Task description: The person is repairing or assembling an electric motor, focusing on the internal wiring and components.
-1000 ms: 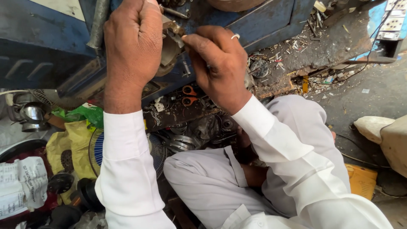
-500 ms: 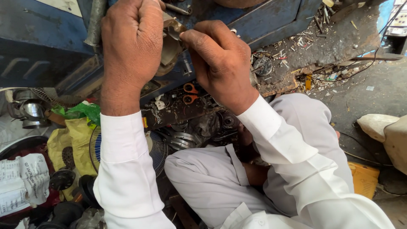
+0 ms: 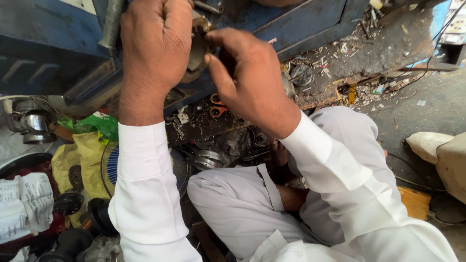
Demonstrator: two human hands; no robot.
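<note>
Littered concrete floor (image 3: 437, 104), blue metal bench (image 3: 43, 53), daylight

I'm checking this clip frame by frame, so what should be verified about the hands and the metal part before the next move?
1. Left hand closed on the metal part: ok.
2. Right hand fingertips at the part: ok.
3. Part's seating on the blue machine body: cannot tell, hands hide it.
4. White sleeves away from the part: ok.
5. Loose metal pieces lie below the hands: not ok.
</note>
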